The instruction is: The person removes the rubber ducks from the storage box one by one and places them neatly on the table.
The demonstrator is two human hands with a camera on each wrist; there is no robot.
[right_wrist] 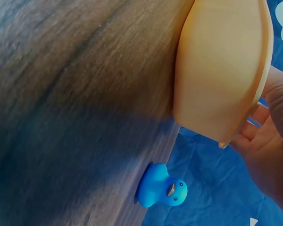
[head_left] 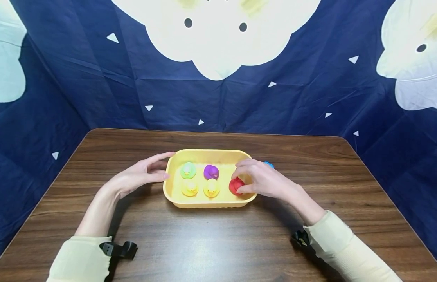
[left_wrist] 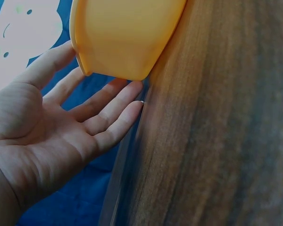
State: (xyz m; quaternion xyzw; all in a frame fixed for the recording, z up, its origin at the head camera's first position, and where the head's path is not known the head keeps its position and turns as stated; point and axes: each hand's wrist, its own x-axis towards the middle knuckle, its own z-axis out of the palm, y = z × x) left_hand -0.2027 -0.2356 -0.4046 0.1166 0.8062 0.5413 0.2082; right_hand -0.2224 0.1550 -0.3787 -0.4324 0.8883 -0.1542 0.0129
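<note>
A yellow plastic bin [head_left: 214, 154] lies on the table with several small rubber ducks inside. The left hand [head_left: 142, 174] touches the bin's left end from outside, fingers fairly straight and spread along the wall [left_wrist: 118, 52]. Inside the bin's right end, the right hand [head_left: 262, 177] has its thumb and fingers around a red rubber duck [head_left: 235, 185]; its fingertips are partly hidden by the bin wall [right_wrist: 221, 66] in the right wrist view. To the left of the red duck are a green duck [head_left: 188, 171], a purple duck [head_left: 211, 172] and two yellow ducks [head_left: 211, 188].
A blue rubber duck [right_wrist: 158, 186] stands on the table outside the bin's right end, mostly hidden behind the right hand in the head view. The brown wooden table [head_left: 200, 243] ends at a dark blue cloth [head_left: 239, 105] with white clouds and triangles.
</note>
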